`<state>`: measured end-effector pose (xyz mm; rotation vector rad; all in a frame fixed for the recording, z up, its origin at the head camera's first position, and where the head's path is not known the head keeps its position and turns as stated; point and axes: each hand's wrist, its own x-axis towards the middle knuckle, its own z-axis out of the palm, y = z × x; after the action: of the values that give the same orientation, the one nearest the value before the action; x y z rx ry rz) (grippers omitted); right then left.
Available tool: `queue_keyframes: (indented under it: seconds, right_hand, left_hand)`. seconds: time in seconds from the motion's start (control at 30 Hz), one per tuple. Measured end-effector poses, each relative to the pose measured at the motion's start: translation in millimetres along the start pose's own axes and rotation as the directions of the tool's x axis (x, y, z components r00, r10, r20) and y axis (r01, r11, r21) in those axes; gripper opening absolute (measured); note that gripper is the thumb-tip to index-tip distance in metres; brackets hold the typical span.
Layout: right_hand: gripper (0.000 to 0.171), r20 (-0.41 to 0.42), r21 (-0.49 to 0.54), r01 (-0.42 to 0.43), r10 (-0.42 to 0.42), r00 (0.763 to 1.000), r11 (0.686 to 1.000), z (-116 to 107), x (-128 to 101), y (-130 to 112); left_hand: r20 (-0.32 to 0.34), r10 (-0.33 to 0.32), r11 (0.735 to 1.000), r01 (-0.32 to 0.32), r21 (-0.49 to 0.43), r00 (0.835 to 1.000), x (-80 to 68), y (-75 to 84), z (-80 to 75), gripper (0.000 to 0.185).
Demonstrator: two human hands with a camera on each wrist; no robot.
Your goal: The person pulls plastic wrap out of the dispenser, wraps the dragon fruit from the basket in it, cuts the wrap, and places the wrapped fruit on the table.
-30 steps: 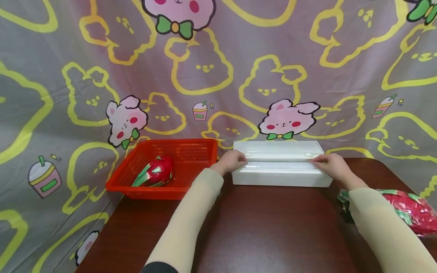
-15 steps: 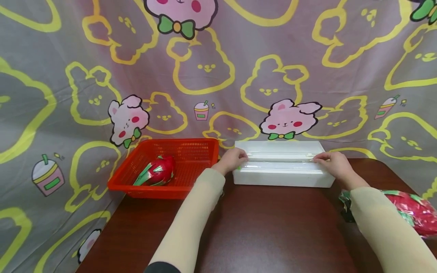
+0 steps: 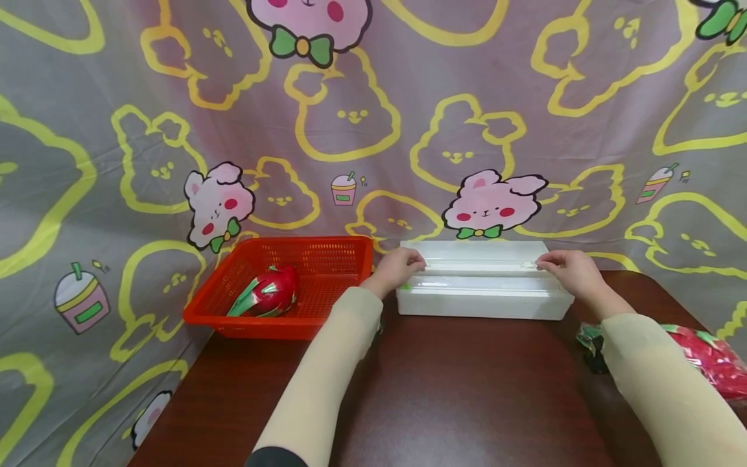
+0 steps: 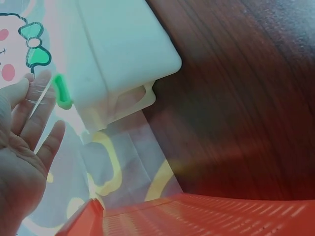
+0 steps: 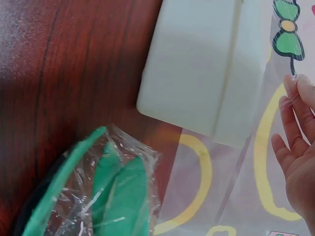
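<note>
While the left hand [image 3: 399, 268] pinches clear film [image 4: 39, 102] at one end of the white box [image 3: 484, 306], the right hand [image 3: 576, 275] pinches film at the other! On the tabletop [image 3: 467, 389], a red basket [image 3: 262, 329] cradling a dragon fruit [image 3: 275, 292] sits left; a plastic-wrapped fruit [image 3: 714, 357], right.

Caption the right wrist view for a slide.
Right hand pinching clear film near a white box, with plastic-wrapped green leaves at lower left.
</note>
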<state>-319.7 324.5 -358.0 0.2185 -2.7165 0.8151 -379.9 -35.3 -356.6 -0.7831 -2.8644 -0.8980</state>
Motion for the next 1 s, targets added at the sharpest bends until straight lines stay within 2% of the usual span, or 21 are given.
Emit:
queue_keyframes:
  seconds: [0.2, 0.53, 1.0]
  right_hand:
    - [0.025, -0.014, -0.012, 0.036, -0.036, 0.999, 0.999, -8.8, 1.4, -3.4]
    - [0.026, -0.037, 0.009, 0.035, -0.035, 0.999, 0.999, -24.1, 4.7, -14.2]
    - [0.027, -0.088, 0.036, 0.025, -0.022, 0.996, 0.999, -45.3, 9.1, -29.8]
  left_hand:
    - [-0.018, -0.007, 1.0, 0.006, -0.025, 1.0, 2.0, 2.0, -7.3, 0.013]
    - [-0.025, 0.029, 0.999, -0.03, -0.03, 0.999, 2.0, 10.4, -26.1, 0.018]
    - [-0.061, 0.011, 0.988, -0.02, -0.151, 0.998, -1.3, 24.2, -52.4, 0.021]
